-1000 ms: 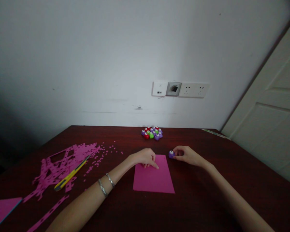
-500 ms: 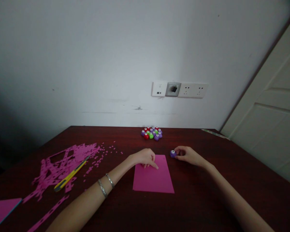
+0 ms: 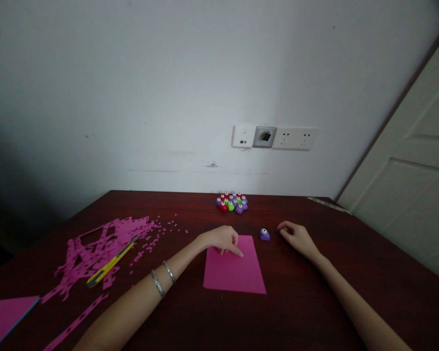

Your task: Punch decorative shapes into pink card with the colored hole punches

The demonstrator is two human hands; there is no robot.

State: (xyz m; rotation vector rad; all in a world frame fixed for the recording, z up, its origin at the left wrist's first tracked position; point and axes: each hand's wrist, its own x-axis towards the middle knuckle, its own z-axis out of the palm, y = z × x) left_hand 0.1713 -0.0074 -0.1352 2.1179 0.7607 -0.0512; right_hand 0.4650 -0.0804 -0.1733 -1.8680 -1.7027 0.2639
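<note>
My left hand [image 3: 225, 240] rests on the upper part of a pink sheet of paper [image 3: 234, 275]. Its thumb is stretched out over the paper and its other fingers are bent, partly hidden. Silver bangles circle that wrist. Just right of the sheet stands a small purple craft punch [image 3: 264, 235] with a white and black eye-like top. My right hand [image 3: 296, 237] lies a little to the right of this punch, apart from it, fingers loosely bent and thumb separate, holding nothing.
Several red, green and purple punches [image 3: 232, 203] cluster near the wall. To the left lie punched pink paper strips [image 3: 95, 253], a yellow utility knife [image 3: 111, 265] and small pink cutouts [image 3: 149, 239]. A pink pad [image 3: 9, 317] sits front left; a thin strip [image 3: 329, 204] lies back right.
My right hand has let go of the purple punch and drawn back to the right. The punch stays on the table. My left hand keeps its place on the pink paper.
</note>
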